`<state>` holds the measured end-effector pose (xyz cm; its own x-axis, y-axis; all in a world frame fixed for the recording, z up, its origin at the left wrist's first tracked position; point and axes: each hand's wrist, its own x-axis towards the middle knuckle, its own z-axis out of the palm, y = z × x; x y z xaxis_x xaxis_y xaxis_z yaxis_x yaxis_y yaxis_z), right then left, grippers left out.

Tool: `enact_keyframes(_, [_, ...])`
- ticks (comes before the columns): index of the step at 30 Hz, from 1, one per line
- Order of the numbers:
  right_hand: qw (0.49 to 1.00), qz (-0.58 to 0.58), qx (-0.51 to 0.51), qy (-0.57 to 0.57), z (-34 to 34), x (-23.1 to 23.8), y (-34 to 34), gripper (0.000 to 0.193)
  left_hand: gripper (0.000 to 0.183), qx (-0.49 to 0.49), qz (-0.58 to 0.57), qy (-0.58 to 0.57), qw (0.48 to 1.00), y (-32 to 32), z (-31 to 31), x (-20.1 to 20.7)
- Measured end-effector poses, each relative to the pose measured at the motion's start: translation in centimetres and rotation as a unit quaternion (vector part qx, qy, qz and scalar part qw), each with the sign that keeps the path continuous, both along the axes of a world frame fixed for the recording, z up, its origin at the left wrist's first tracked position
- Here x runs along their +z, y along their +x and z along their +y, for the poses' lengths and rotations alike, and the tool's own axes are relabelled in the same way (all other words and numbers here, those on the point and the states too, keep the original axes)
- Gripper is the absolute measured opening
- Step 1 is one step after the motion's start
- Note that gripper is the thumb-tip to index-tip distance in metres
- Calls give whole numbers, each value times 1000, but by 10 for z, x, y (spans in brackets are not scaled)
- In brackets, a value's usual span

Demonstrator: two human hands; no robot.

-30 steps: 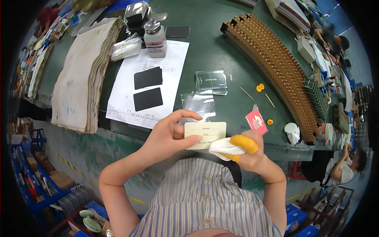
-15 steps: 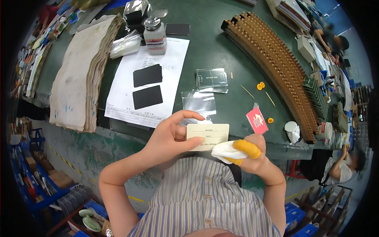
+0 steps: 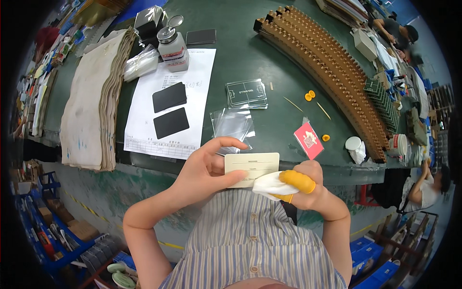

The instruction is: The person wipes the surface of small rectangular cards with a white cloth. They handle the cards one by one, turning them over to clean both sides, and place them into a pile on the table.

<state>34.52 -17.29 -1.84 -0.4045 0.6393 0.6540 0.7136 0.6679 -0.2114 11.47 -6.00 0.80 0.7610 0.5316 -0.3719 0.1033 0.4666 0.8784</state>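
My left hand (image 3: pixel 199 169) grips a cream card (image 3: pixel 260 161) with printed lines at its left side, thumb on the face, just past the table's near edge. In my right hand (image 3: pixel 307 187), which wears yellow finger cots, a bunched white cloth (image 3: pixel 265 186) is pinched. The cloth lies over the card's lower right corner. Beyond the card are a clear plastic sleeve (image 3: pixel 230 127) and a stack of green cards (image 3: pixel 246 94). A red card (image 3: pixel 309 139) in a clear sleeve lies to the right. Two black card piles (image 3: pixel 172 124) rest on a printed sheet (image 3: pixel 197 98).
A metal-topped bottle (image 3: pixel 173 52) stands on the sheet's far end. Stained boards (image 3: pixel 94 96) are stacked at left. Long notched wooden racks (image 3: pixel 332 72) curve along the right, one holding green cards. Loose yellow finger cots (image 3: pixel 310 95), thin sticks and a white cloth-covered jar (image 3: pixel 355 148) lie nearer.
The view has shifted, so most tabletop things appear farther left. The cloth has slid slightly left across the card's lower edge. Both hands keep their holds.
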Motion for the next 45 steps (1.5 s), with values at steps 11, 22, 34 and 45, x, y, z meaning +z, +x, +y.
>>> enact_keyframes(11, [985, -24, -166, -40, -27, -3, 20, 32, 45, 37, 32, 32, 998, -12, 4, 2])
enact_keyframes(22, [971, -16, -232, -52, -28, -2, 18, 33, 41, 42, 24, 42, 998, -8, 4, 6])
enact_keyframes(34, [964, 21, -255, -74, -32, -4, 18, 33, 38, 64, 32, 72, 995, -7, 5, 14])
enact_keyframes(45, [958, 37, -278, -60, -35, 1, 25, 30, 38, 48, 1, 109, 993, 10, 17, 24])
